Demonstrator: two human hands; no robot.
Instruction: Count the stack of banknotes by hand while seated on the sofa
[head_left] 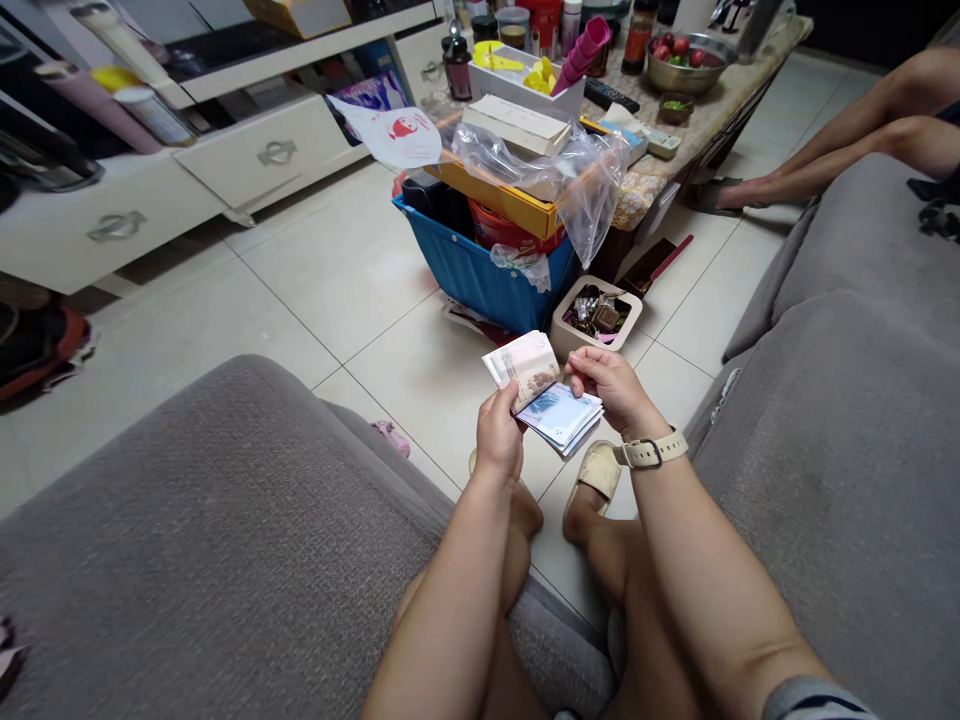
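the left hand (499, 435) is clenched around the lower edge of a fanned stack of banknotes (555, 415), and the right hand (604, 390) pinches the edge of the beige note on top. the stack is held above the person's knees, in front of a blue plastic crate (480, 270). a paler blue note shows beneath the beige one; the print on both is too small to read. a cream watch strap (652, 450) with a metal buckle circles the right wrist.

just right of the crate stands a small beige box (596, 318) of foil-wrapped pieces. on top of the crate lie a yellow carton (499, 198) and a clear plastic bag (577, 170), with a white paper bag (390, 130) at its far left corner, marked with a red logo and no legible words. beyond the crate, a stone-topped table (720, 100) holds a steel bowl of red fruit (686, 62) and a black remote control (611, 95). left of the crate are white drawers (270, 155); to its right, another person's bare legs (847, 140) stretch toward it.
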